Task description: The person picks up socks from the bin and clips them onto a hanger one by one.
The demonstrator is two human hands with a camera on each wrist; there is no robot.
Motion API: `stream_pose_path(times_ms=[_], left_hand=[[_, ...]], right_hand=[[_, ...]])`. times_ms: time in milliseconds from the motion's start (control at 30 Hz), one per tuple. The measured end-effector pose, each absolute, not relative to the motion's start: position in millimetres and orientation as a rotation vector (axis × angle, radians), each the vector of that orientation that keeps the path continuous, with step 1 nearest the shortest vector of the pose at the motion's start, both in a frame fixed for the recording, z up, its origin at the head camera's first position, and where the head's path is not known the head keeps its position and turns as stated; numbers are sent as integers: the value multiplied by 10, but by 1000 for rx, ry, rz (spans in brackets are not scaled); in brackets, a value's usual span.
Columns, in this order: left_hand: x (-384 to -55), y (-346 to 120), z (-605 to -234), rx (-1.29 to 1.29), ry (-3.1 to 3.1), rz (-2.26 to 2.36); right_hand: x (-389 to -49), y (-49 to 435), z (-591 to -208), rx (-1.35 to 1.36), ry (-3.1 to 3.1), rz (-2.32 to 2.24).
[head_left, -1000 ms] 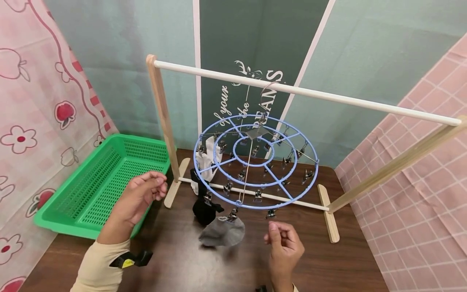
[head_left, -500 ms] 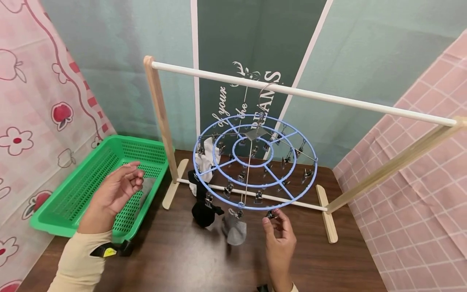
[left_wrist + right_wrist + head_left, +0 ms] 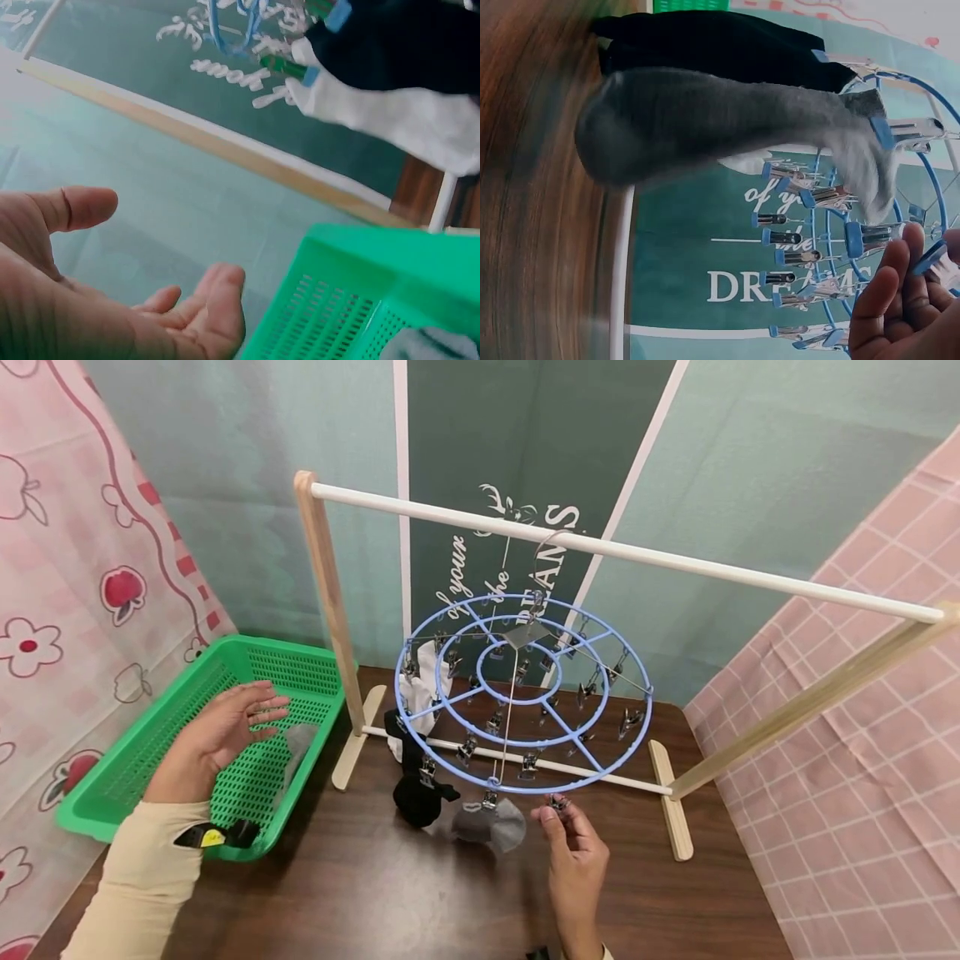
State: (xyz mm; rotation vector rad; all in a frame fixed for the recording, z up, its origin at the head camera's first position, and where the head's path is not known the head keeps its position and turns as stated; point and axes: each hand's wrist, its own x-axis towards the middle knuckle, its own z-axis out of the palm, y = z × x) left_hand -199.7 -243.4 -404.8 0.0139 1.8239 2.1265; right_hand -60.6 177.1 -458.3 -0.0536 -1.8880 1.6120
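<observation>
My left hand [image 3: 225, 727] hovers over the green basket [image 3: 168, 702], fingers loosely extended and holding nothing. Inside that basket lies a grey sock [image 3: 300, 745], partly out of sight in the left wrist view. With thumb and fingers my right hand [image 3: 579, 856] pinches a metal clip [image 3: 557, 805] at the near rim of the round blue hanger [image 3: 570, 733]; the clip's blue tip [image 3: 932, 257] shows in the right wrist view. Just left of this hand, a grey sock [image 3: 491, 825] hangs from another clip. A black sock [image 3: 417, 800] and a white sock [image 3: 422, 689] hang further left.
The hanger hooks over the white bar [image 3: 637, 552] of a wooden stand, whose right foot [image 3: 675, 802] rests on the dark wooden table [image 3: 420, 910]. Several bare clips [image 3: 630, 721] dangle around the rings. Patterned cloths enclose both sides.
My left hand has moved left and down over the basket, its fingers straightening. My right hand has risen to a rim clip and taken hold of it. The hanging grey sock has swung round.
</observation>
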Motion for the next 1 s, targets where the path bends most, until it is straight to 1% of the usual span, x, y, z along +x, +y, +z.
stream_pose_path(times_ms=[167,267,567,800,1000], left_hand=[[-2096,-2411,-4079,-59,2277,1720],[-2145,-2367,-4102,-97,2423,1490],[-2340,-2405,-4178,-115,2359,1395],[-2443,-2477,-4320,-136,2303,1377],[-2582,-2461,-4452,-197,2237,1352]], right_hand=[[-584,1749,-4555,-56,-1886,1651],[-581,1744,-4552,-47,-1867,1684],[-575,1731,-4532,-5,-1808,1796],[-564,1725,-4522,164,-1777,1941],[-549,1728,-4496,121,-1825,1950]])
